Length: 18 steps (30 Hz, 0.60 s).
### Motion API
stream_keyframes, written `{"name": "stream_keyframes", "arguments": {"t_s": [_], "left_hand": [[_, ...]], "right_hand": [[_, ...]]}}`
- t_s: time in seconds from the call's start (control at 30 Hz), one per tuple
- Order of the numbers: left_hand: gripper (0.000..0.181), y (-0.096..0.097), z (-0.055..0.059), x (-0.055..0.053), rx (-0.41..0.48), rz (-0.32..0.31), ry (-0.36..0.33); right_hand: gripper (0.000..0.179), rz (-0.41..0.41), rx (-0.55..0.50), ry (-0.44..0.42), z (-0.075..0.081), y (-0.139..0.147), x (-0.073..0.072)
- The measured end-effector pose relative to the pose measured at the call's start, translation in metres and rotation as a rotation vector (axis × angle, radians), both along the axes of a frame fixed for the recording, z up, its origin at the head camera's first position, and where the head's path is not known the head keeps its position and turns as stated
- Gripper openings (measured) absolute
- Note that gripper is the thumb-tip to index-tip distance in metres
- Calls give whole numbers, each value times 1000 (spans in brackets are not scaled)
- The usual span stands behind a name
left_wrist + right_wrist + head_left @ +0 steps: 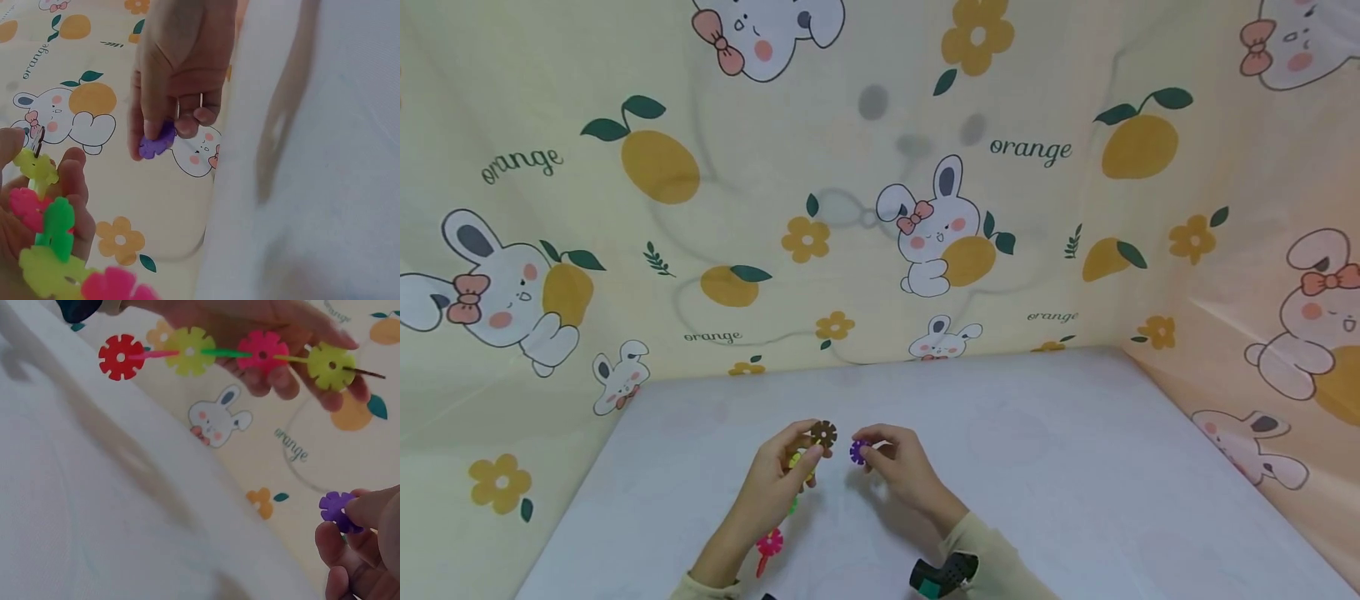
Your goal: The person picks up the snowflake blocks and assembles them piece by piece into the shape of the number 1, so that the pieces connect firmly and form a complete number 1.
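My left hand (772,471) holds a chain of notched plastic snowflake discs by its far end. A brown disc (824,433) tops the chain, just past the thumb and fingers. In the right wrist view the brown one appears edge-on, slotted into a yellow disc (322,365); pink, green and more discs follow, down to a red disc (119,369). The chain's lower end hangs below the left palm. To the right, my right hand (906,467) pinches a single purple disc (857,452) between thumb and fingers. A small gap separates the purple disc from the brown one.
Both hands are above a white tabletop (1075,467). A cream cloth (865,250) printed with rabbits, oranges and flowers stands behind the table and along its sides. A dark band (946,573) sits on the right wrist.
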<state>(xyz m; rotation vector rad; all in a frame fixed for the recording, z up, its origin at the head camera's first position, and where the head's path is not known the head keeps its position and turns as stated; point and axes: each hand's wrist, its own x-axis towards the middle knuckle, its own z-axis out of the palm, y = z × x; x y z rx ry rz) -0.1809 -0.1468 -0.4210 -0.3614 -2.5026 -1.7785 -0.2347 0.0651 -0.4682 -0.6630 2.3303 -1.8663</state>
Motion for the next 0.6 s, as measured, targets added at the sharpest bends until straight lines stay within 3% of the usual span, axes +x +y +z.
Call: {"name": "stream_keyframes", "arguments": {"t_s": [0.37, 0.6], "left_hand": [[33, 0, -2, 3, -18, 31, 16], [34, 1, 1, 4, -23, -6, 29]], "right_hand": [[33, -3, -31, -31, 13, 5, 6], [31, 13, -69, -36, 25, 6, 11]]}}
